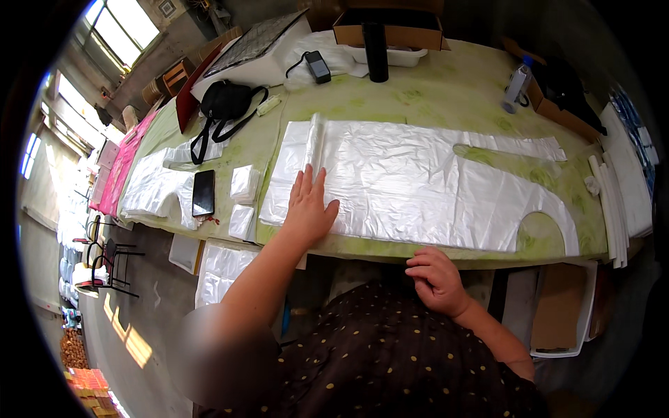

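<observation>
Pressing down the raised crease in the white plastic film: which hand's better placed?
Left, probably: left hand lies on the white plastic film, right at the raised crease; right hand is curled near the table edge, farther off.

At upper left, a tall, bright, multi-paned window with dark bars (124, 31), set in a dull grey wall (169, 35) near a small square framed panel (167, 8). Farther down the left rim, more windows (70, 101), washed out by strong daylight, then a pale, plain wall (43, 184). Below, a dark grey, smooth-looking floor (164, 272), crossed by slanting yellowish bands of sunlight (137, 347). On it, a black metal-framed chair (110, 259), just below a long surface under a bright pink covering (127, 164). Across the middle, a broad table under a pale yellow-green, blotch-patterned cover (446, 94). Toward the top right, deep shadow.
</observation>
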The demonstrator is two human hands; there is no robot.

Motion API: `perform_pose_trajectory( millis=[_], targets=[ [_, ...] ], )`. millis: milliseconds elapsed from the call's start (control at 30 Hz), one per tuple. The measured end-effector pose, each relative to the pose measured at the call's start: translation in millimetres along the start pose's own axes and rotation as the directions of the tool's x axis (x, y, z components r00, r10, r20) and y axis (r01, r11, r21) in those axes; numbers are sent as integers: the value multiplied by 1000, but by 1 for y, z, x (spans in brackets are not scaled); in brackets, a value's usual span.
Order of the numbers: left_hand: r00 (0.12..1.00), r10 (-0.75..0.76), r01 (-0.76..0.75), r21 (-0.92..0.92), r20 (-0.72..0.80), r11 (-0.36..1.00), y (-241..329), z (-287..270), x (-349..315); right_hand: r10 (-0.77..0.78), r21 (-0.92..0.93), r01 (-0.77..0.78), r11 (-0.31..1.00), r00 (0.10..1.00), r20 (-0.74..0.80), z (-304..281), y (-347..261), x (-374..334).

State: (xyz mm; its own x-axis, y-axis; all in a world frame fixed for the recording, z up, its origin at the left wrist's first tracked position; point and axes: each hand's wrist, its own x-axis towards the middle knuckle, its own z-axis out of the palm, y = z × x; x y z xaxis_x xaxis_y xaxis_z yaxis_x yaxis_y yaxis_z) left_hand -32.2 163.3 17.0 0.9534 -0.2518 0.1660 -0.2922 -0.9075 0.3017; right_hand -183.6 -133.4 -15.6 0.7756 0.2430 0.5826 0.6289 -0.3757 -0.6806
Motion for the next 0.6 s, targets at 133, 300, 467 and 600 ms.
perform_pose_trajectory(
  millis=[133, 300, 467, 600],
  targets=[
    [911, -396, 364, 223, 118, 904, -35, -9, 24, 35, -11, -36, 999, 999, -38, -1, 0, -13],
    [948, -318, 307, 192, 29, 932, -48, -20, 33, 67, -41, -70, 997, 995, -73, -9, -3, -20],
    [913, -403, 386, 178, 65, 905, -62, -17, 33, 21, -30, -23, 999, 999, -44, -10, -3, -12],
    [932, -357, 347, 130, 61, 929, -100, -22, 37, 50, -9, -51, 999, 995, -81, -7, -4, -11]
  ],
)
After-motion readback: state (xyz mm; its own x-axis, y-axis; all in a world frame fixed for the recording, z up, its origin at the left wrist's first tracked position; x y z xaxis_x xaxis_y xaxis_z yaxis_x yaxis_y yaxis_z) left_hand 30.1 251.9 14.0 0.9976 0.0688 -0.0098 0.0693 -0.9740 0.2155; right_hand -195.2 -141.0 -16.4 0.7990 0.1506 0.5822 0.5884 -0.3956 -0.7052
